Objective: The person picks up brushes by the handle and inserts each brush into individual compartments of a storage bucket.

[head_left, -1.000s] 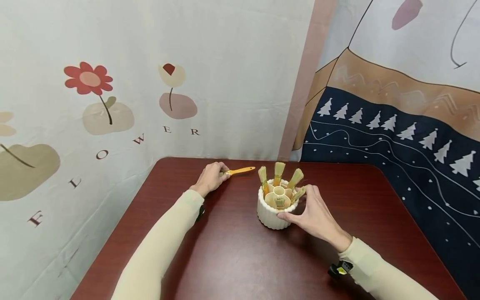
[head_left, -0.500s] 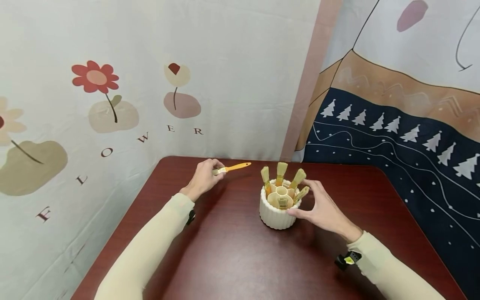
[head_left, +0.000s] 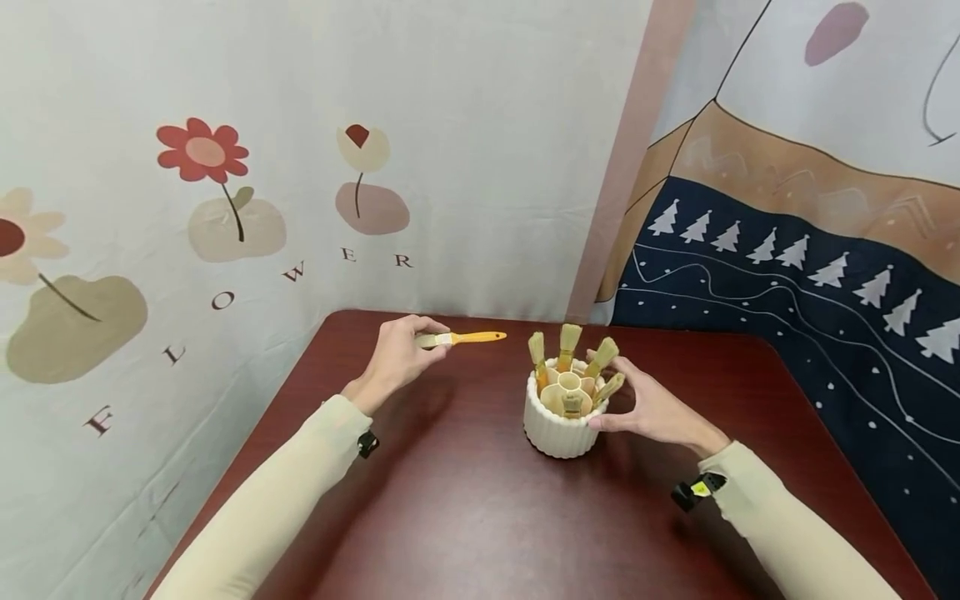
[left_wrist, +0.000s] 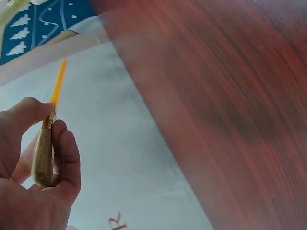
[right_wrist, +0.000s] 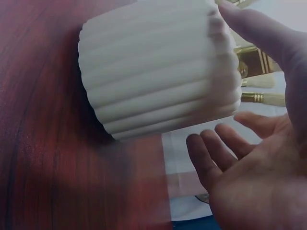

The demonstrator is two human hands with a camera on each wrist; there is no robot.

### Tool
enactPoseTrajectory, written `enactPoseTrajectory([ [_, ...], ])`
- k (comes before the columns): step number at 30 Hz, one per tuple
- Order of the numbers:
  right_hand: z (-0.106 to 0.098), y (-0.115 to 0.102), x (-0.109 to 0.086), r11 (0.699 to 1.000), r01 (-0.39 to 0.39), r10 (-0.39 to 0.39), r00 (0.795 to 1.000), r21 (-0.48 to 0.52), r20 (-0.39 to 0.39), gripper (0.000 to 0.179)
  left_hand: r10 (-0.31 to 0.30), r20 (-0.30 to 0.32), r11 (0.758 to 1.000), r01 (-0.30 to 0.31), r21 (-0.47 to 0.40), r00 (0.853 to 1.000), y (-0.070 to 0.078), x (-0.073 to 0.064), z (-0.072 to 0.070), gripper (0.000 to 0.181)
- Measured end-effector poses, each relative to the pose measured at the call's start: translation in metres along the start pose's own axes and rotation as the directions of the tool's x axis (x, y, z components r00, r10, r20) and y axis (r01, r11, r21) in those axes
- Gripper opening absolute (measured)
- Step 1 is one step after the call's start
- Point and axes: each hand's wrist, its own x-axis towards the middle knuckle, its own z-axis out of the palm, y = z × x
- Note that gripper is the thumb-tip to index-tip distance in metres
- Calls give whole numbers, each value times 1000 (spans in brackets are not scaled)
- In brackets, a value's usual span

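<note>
My left hand [head_left: 401, 354] pinches a paintbrush [head_left: 478, 337] near its ferrule, at the left back of the table. The brush's yellow handle points right, and its pale bristles [left_wrist: 42, 160] lie back toward the palm in the left wrist view. A shadow falls on the table below this hand. My right hand [head_left: 660, 408] spans the right side of a white ribbed brush holder [head_left: 558, 433], thumb and forefinger at the rim. Its other fingers [right_wrist: 204, 158] stay spread beside the wall. Several brushes [head_left: 570, 342] stand bristles up in the holder, around a central round tube [head_left: 569, 382].
The dark red wooden table [head_left: 465, 517] ends at the back against a pale flower-print curtain [head_left: 480, 167]. A navy curtain [head_left: 750, 275] with white trees hangs at the right. Each wrist wears a dark strapped device [head_left: 367, 443].
My left hand has lifted the paintbrush and drawn it left and a little toward me. The right hand stays at the holder's rim while the head view shifts slightly.
</note>
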Motion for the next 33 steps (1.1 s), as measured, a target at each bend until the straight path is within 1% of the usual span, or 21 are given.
enactPoseTrajectory([
  [2,-1,3,2,1000,11,-11,1000,6,8,111,6,-5,1000,-6,-20,1000,9,-2,-3,25],
  [5,-1,7,4,1000,20,-20,999,22,25,111,33,-14,999,-34,-42,999,18,-6,-3,25],
  [9,-1,9,5,999,6,-8,999,54,37,111,83,-24,995,-84,-58,996,28,-14,-2,25],
  [12,-1,9,6,997,-5,2,999,71,37,110,104,-44,993,-106,-60,994,35,-20,-1,26],
  [17,-1,11,7,998,-9,7,999,61,34,108,101,-85,992,-107,-70,991,44,-28,-1,26],
  [23,3,13,6,999,-45,45,999,7,-3,113,105,-133,985,-122,-121,986,52,-36,0,28],
  [25,5,13,6,998,-60,60,998,3,-14,114,107,-149,983,-127,-135,983,54,-39,1,29],
  [29,8,11,5,998,-57,57,998,19,-22,113,101,-167,977,-129,-168,981,57,-44,1,29],
  [33,11,8,5,998,-44,46,998,39,-35,109,102,-171,971,-136,-195,980,61,-47,2,29],
])
